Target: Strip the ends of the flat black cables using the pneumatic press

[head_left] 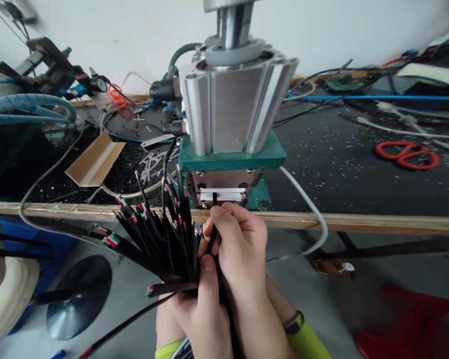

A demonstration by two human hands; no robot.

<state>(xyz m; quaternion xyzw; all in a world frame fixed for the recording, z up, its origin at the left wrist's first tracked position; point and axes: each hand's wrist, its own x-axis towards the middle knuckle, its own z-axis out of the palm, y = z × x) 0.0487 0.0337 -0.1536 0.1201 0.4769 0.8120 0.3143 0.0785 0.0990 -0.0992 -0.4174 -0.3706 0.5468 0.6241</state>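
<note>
My left hand (205, 304) is closed around a thick bundle of black cables (160, 239). Their cut ends fan out up and to the left, showing red, green and white wire tips. My right hand (235, 239) pinches a single black cable (214, 199) between thumb and fingers. That cable's end points up into the slot of a pneumatic press (232, 99), between two white strips (222, 193) at its front. The lower part of the bundle runs down between my wrists, partly hidden by them.
A wooden bench edge (359, 222) runs across in front of me. Red-handled scissors (407, 155) lie on the black bench top at right. At left are a cardboard piece (93, 159), small offcuts and blue air hoses (26, 107). A grey cable (307, 199) hangs over the edge.
</note>
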